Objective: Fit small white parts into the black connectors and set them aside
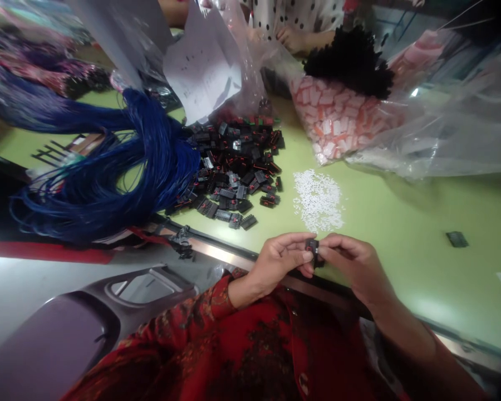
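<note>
No legible text, brand or number; only faint marks on the white paper toward the far side of the counter, too blurred to read.

From the white pieces rightward to the lone black connector, the table gives my right hand an open lateral path. Its far side is bounded by the bag of pink and white parts and the clear plastic. Left of the white pieces, a narrow bare strip separates them from the connector pile. Beyond that pile, the blue wire bundle obstructs my leftward reach.
</note>
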{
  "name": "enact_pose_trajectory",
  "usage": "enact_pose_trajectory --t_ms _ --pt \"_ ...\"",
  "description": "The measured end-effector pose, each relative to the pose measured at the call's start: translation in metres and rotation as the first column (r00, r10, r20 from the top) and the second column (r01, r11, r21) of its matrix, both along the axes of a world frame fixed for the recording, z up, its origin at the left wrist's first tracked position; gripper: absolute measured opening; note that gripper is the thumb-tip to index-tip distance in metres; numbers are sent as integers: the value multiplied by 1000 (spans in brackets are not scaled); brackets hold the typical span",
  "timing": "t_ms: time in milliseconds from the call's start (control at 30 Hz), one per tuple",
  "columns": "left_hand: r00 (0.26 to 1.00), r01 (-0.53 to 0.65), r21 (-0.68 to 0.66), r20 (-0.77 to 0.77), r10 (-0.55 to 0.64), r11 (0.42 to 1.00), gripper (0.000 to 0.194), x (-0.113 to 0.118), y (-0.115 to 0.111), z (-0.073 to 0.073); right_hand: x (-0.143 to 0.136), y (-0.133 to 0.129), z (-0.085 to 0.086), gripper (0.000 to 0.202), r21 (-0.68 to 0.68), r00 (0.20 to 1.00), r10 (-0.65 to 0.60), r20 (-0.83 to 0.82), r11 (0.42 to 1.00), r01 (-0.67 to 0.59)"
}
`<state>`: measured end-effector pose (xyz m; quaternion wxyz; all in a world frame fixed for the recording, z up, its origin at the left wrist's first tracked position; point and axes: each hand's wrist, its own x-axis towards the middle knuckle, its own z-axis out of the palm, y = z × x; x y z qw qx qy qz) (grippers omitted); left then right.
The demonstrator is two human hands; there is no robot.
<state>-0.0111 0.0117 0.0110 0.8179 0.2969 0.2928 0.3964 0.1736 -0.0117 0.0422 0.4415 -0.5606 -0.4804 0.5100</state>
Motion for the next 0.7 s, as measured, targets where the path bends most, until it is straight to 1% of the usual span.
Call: enact_pose_trajectory --t_ms 100,167,333,400,533,700 --pt "999 19 -15 51 -18 1000 43 0 1 1 1 0 2 3 -25 997 13 -75 1000 -15" --pt "998 20 -12 56 -19 1000 42 1 1 0 1 0 2 2 -17 998 7 -67 1000 -8" --pt "999 6 -8 33 -5 1000 44 1 0 1 0 -1 4 0 31 1000 -4 4 1000 3" --pt "1000 8 7 12 -8 1000 45 0 0 1 0 -1 5 2 38 999 0 34 999 -2" --pt "998 26 60 -56 -23 998 47 -2 -1 1 -1 0 2 8 33 994 1 108 999 -4" --pt "994 16 144 -113 0 989 49 -2 1 -3 -2 -1 0 12 44 980 -47 194 998 39"
